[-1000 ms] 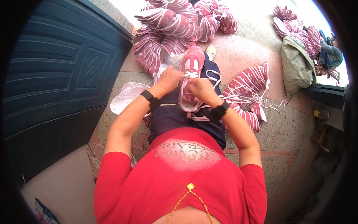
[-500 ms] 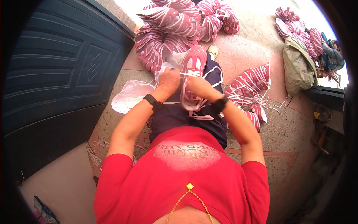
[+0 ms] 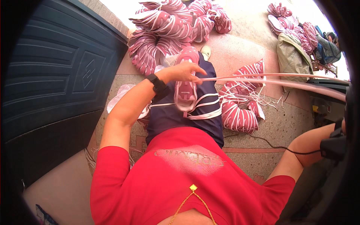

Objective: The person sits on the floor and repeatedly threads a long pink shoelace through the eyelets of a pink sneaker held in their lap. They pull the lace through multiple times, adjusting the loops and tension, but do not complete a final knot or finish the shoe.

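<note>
The pink shoe upper (image 3: pixel 185 95) lies on my lap at the centre of view, its toe toward twelve o'clock and its heel toward six. My left hand (image 3: pixel 183 72) reaches across it from nine o'clock, thumb and forefinger apart; I cannot tell whether its fingers grip anything. Pale lace strands (image 3: pixel 300 85) stretch from those fingertips toward three o'clock, blurred near the edge. My right forearm (image 3: pixel 313 144) reaches out to four o'clock; the hand is lost in the dark rim, so I cannot tell how it stands. A dark wristband (image 3: pixel 333 146) sits at that wrist, a thin black cord (image 3: pixel 272 146) running from it.

Around the upper, white laces (image 3: pixel 206 113) cross my navy trousers (image 3: pixel 168 122) at five o'clock. A small bundle of striped pink uppers (image 3: pixel 240 116) rests on the floor at four. White shoe pieces (image 3: pixel 116 98) lie at eight. Farther out, a big heap of pink uppers (image 3: pixel 161 24) stands at eleven, a greenish sack (image 3: pixel 292 56) at two, and a dark blue panelled door (image 3: pixel 52 71) at nine.
</note>
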Motion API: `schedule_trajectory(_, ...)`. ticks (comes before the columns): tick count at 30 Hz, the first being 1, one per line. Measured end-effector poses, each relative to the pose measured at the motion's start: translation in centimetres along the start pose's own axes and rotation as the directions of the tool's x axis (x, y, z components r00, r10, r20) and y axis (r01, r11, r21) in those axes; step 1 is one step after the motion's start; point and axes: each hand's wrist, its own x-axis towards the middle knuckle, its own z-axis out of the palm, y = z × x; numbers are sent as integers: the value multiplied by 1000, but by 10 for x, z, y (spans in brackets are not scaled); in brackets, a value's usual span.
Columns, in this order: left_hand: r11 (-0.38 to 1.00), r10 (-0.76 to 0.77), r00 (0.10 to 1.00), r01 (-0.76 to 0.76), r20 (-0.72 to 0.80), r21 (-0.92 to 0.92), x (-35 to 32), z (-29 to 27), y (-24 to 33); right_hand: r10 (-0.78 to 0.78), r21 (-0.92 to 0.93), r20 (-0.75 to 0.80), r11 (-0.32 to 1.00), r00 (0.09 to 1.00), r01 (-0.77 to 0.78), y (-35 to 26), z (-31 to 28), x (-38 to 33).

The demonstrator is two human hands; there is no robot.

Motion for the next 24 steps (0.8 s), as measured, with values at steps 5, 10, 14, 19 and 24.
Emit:
schedule_trajectory(5,778,-126,992,84,-24,-623,-16,-29,2,-94,-8,-406,995,909,99,-68,-96,14)
schedule_trajectory(10,238,-623,606,-456,-495,-858,-202,-170,-70,-96,-30,-543,995,834,95,-104,-173,16)
schedule_trajectory(14,431,-878,-23,-471,-478,-770,-344,-226,-99,50,-313,-334,936,941,-161,-14,-203,-10)
schedule_trajectory(19,256,-849,381,-309,-366,-916,-292,-179,-111,182,-961,-277,-57,943,-271,236,-189,-89)
schedule_trajectory(24,25,-743,670,46,12,-999,-156,-73,-82,628,-977,-142,33,765,-209,410,-152,-190)
